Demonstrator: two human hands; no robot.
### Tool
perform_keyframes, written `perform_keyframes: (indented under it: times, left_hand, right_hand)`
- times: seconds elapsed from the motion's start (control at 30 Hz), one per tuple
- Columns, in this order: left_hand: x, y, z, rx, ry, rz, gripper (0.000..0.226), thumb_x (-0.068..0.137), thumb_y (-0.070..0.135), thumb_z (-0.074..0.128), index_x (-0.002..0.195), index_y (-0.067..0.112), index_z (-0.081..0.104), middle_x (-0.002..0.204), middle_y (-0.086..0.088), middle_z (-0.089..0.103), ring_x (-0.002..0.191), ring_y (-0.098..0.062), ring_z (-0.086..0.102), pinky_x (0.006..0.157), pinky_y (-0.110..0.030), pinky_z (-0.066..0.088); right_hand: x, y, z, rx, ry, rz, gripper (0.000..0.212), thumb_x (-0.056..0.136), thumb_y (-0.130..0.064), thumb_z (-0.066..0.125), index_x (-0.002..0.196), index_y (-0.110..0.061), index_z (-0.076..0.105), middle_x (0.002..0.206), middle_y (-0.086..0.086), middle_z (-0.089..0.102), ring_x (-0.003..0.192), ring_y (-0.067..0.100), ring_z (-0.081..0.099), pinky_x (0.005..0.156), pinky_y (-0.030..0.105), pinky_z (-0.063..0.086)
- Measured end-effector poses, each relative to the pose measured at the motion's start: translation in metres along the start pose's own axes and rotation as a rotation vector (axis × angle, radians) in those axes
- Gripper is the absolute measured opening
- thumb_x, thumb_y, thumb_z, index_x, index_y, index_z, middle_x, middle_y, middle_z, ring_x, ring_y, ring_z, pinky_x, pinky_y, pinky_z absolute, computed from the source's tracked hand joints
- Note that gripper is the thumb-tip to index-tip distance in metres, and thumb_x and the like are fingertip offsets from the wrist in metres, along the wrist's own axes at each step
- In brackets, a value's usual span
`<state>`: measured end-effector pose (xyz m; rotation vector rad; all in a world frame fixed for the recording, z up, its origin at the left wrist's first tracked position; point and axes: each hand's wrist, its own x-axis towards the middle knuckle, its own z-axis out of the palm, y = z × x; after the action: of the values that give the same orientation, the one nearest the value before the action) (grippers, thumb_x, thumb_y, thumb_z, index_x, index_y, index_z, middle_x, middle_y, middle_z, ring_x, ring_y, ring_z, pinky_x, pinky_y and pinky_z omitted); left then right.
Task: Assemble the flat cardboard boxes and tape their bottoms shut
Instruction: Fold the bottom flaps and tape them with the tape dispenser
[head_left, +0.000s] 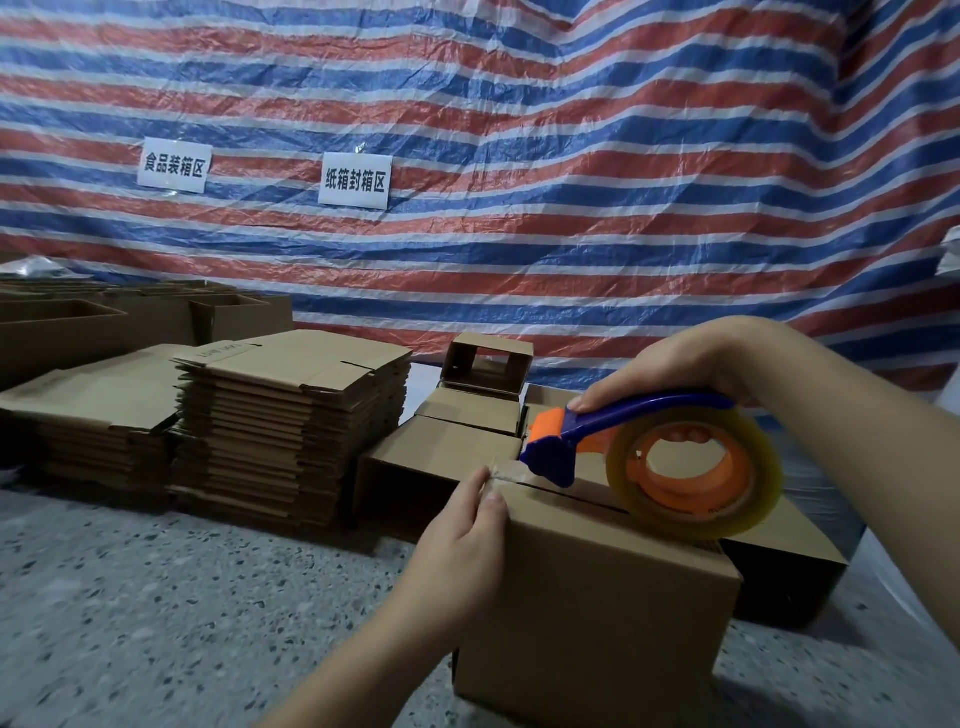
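A red, white and blue striped tarpaulin (519, 156) hangs across the whole background. Two white paper signs are fixed to it: the left sign (173, 165) reads 食品装箱区, the right sign (355, 180) reads 纸箱封箱区.

A speckled terrazzo floor (156, 597) carries two stacks of flat cardboard boxes (270, 431) at left, with printing on the top sheet too blurred to read. Open assembled boxes (78, 322) stand behind them, and small made-up boxes (485, 384) are piled near the middle.

The box being taped (597, 613) sits on the floor in front of the person, its closed flaps upward with the seam running across the top.

The right hand (691, 358) curls round the blue handle of a blue and orange tape dispenser (649, 447), whose nose rests at the far-left end of the seam; a roll of clear tape (696, 473) is mounted on it.

The left hand (467, 530) grips the box's left upper edge, thumb pressing the tape end (506, 470) down over the corner.
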<state>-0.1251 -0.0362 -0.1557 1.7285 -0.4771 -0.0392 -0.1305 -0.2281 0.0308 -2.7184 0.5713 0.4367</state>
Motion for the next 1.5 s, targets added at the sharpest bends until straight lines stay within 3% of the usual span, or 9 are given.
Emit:
perform_keyframes:
  times: [0.13, 0.23, 0.3, 0.57, 0.8, 1.27, 1.33, 1.4, 1.5]
  left_hand:
    - [0.008, 0.006, -0.009, 0.134, -0.08, -0.027, 0.049, 0.104, 0.039, 0.034, 0.152, 0.039, 0.025, 0.153, 0.009, 0.038, 0.119, -0.003, 0.037, 0.093, -0.023, 0.028]
    - [0.01, 0.003, -0.009, 0.309, -0.111, 0.114, 0.054, 0.102, 0.049, 0.034, 0.152, 0.047, 0.016, 0.159, 0.018, 0.023, 0.141, -0.002, 0.025, 0.11, -0.024, 0.025]
    - [0.01, 0.0, -0.01, 0.397, -0.106, 0.218, 0.054, 0.099, 0.058, 0.035, 0.15, 0.048, 0.023, 0.159, 0.024, 0.016, 0.143, 0.002, 0.019, 0.113, -0.025, 0.019]
    - [0.011, 0.004, -0.02, 0.841, 0.017, 0.473, 0.059, 0.096, 0.064, 0.019, 0.147, 0.042, 0.036, 0.154, 0.023, 0.032, 0.141, 0.005, 0.026, 0.115, -0.027, 0.023]
    - [0.011, 0.005, -0.022, 0.86, 0.058, 0.511, 0.056, 0.096, 0.063, 0.022, 0.144, 0.043, 0.042, 0.15, 0.027, 0.038, 0.127, 0.003, 0.047, 0.099, -0.02, 0.038]
    - [0.009, 0.007, -0.015, 0.955, 0.023, 0.493, 0.056, 0.097, 0.062, 0.022, 0.144, 0.04, 0.042, 0.15, 0.026, 0.038, 0.12, -0.001, 0.054, 0.095, -0.023, 0.042]
    - [0.008, 0.011, -0.015, 0.985, 0.012, 0.499, 0.054, 0.098, 0.059, 0.022, 0.143, 0.038, 0.044, 0.149, 0.024, 0.041, 0.121, -0.003, 0.053, 0.095, -0.023, 0.039]
    - [0.007, 0.019, -0.015, 1.034, -0.001, 0.502, 0.053, 0.098, 0.055, 0.019, 0.135, 0.036, 0.051, 0.14, 0.019, 0.052, 0.118, -0.005, 0.055, 0.094, -0.025, 0.04]
    - [0.009, 0.036, -0.01, 1.188, -0.022, 0.514, 0.056, 0.091, 0.057, 0.009, 0.107, 0.031, 0.056, 0.105, 0.011, 0.063, 0.101, -0.009, 0.058, 0.092, -0.03, 0.042]
  right_hand:
    - [0.0, -0.002, 0.001, -0.008, 0.016, 0.007, 0.065, 0.068, -0.069, 0.074, 0.107, -0.018, 0.061, 0.073, 0.002, 0.077, 0.056, 0.012, 0.072, 0.049, 0.022, 0.054]
    - [0.001, -0.005, 0.001, -0.026, 0.016, 0.012, 0.062, 0.073, -0.068, 0.073, 0.108, -0.018, 0.061, 0.074, 0.002, 0.077, 0.058, 0.013, 0.073, 0.049, 0.022, 0.054]
    - [0.0, -0.007, 0.001, -0.04, 0.014, 0.016, 0.062, 0.072, -0.068, 0.073, 0.107, -0.018, 0.061, 0.072, 0.002, 0.077, 0.057, 0.013, 0.073, 0.049, 0.022, 0.054]
    - [-0.006, -0.012, -0.001, -0.113, -0.011, 0.051, 0.073, 0.058, -0.072, 0.072, 0.103, -0.015, 0.065, 0.067, 0.003, 0.076, 0.053, 0.013, 0.071, 0.046, 0.022, 0.053]
    - [-0.018, 0.004, -0.009, -0.123, -0.024, 0.114, 0.076, 0.057, -0.072, 0.074, 0.103, -0.011, 0.067, 0.069, 0.006, 0.075, 0.055, 0.016, 0.071, 0.048, 0.023, 0.054]
    - [-0.029, 0.082, -0.016, -0.101, -0.062, 0.2, 0.116, 0.023, -0.085, 0.083, 0.114, -0.014, 0.068, 0.095, 0.009, 0.079, 0.078, 0.02, 0.075, 0.067, 0.029, 0.059]
    - [-0.03, 0.093, -0.012, -0.081, -0.084, 0.217, 0.113, 0.025, -0.085, 0.083, 0.113, -0.016, 0.066, 0.095, 0.01, 0.079, 0.077, 0.02, 0.075, 0.067, 0.029, 0.059]
    - [-0.029, 0.098, -0.008, -0.082, -0.095, 0.226, 0.105, 0.035, -0.084, 0.079, 0.112, -0.015, 0.068, 0.092, 0.009, 0.079, 0.074, 0.019, 0.074, 0.065, 0.028, 0.059]
    - [-0.027, 0.099, -0.006, -0.08, -0.089, 0.226, 0.094, 0.047, -0.082, 0.075, 0.112, -0.014, 0.069, 0.09, 0.007, 0.079, 0.073, 0.018, 0.075, 0.065, 0.027, 0.059]
